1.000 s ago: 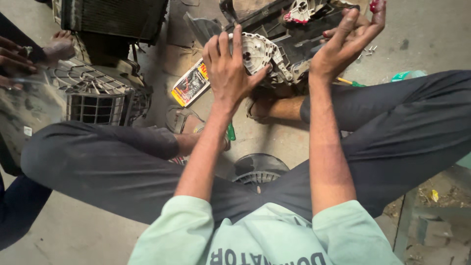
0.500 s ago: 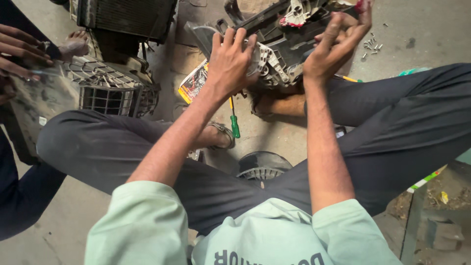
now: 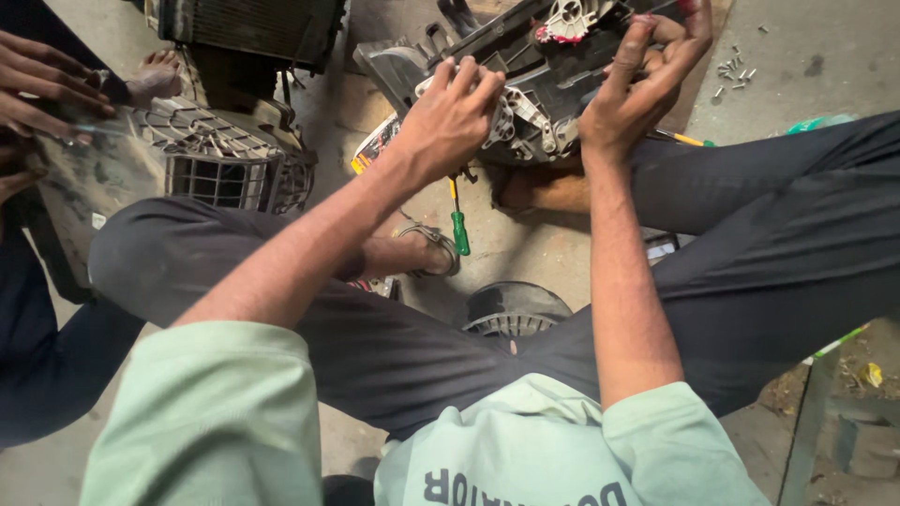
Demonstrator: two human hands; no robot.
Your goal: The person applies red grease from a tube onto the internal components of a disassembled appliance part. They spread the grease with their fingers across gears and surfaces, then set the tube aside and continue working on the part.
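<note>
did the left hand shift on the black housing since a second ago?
No clear move: the left hand still rests on the black housing by its white gear part.

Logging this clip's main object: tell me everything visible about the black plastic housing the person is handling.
The black plastic housing is a bulky, dusty moulded casing with ribs, grey-white geared parts and a white-and-red fitting on top. It sits tilted on the floor before the person's crossed legs. The left hand presses on its near edge; the right hand grips its right side.
</note>
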